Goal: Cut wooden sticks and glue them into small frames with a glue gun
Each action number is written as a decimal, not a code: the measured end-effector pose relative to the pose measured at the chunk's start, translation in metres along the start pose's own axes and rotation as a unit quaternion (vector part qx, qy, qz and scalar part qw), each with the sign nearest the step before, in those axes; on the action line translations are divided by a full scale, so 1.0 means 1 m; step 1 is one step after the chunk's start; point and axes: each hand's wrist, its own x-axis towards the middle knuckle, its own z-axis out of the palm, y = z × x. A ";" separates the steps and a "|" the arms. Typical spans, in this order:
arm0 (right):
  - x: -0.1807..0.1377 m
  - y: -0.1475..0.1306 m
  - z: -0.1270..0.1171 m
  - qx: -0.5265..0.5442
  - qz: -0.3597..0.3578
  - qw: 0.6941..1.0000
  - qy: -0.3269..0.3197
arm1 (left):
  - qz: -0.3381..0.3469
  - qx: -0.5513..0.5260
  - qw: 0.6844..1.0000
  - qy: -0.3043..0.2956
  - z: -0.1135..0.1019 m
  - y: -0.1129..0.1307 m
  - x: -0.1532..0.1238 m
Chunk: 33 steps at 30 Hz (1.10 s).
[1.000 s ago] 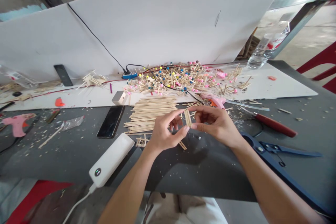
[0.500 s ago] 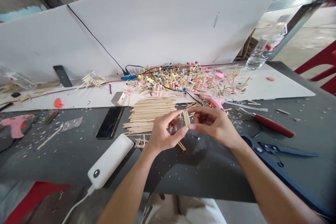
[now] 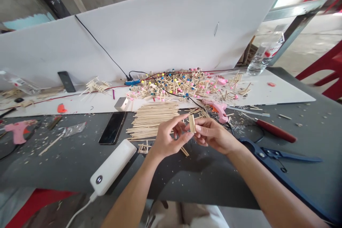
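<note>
Though possibly foamboard, white panel (image 3: 160, 39) behind workbench (image 3: 213, 185)

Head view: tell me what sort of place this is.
Probably a makeshift craft workshop: a pink hot glue gun, a heap of colour-tipped wooden sticks and long blue-handled cutters lie about a dark worktable, with a bare concrete floor beyond.

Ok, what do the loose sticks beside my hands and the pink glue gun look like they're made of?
The loose sticks look like bare, unpainted wood: pale, matte, with a dry, fibrous look. The pink glue gun looks like moulded plastic, with smooth, slightly shiny surfaces; the exact plastic can't be told.
</note>
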 end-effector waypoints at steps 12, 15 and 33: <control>0.000 0.003 0.001 0.008 0.004 1.000 -0.011 | -0.019 -0.018 1.000 -0.004 0.001 -0.001 0.001; 0.000 0.002 0.000 0.005 0.005 1.000 -0.004 | -0.023 -0.017 1.000 0.010 0.000 -0.001 0.001; 0.001 0.003 0.000 -0.084 -0.013 0.996 0.021 | -0.057 -0.054 0.997 -0.006 -0.001 -0.001 0.003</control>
